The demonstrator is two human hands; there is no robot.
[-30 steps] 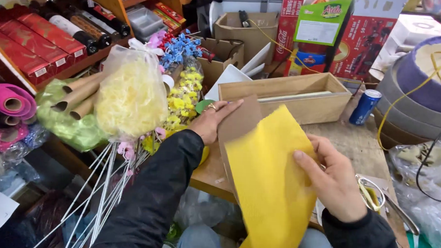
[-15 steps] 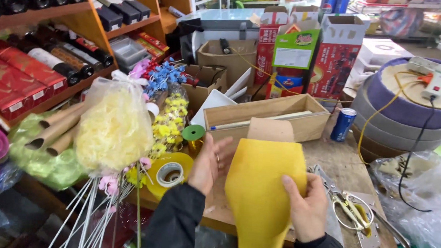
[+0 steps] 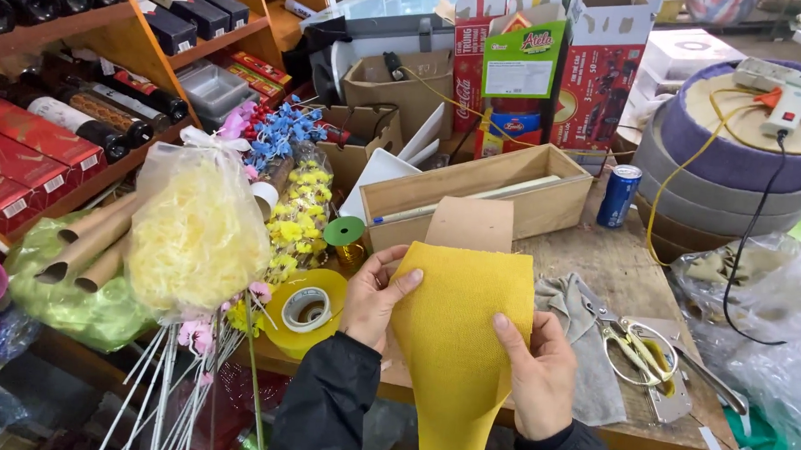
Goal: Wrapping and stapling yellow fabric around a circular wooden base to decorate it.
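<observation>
Left hand (image 3: 373, 299): my fingers are closed on the upper left corner of the yellow woven fabric sheet (image 3: 460, 338), thumb lying across its face.
Right hand (image 3: 537, 376): my fingers are closed on the sheet's right edge lower down, thumb in front, the rest hidden behind.
Sheet position: I hold it up over the near edge of the wooden counter (image 3: 595, 249), its top edge level and its lower end narrowing and hanging below the counter edge.
Behind it: a brown cardboard piece (image 3: 470, 223) stands just above the top edge; I cannot tell whether they touch.
Handling: it looks light, soft and limp, with a coarse weave that should not slip; pinching at the edges or corners keeps it spread.
Near left: a yellow ribbon roll (image 3: 304, 309) at the counter's left edge.
Near right: scissors with yellow handles (image 3: 631, 344) on a grey cloth (image 3: 583, 347).
</observation>
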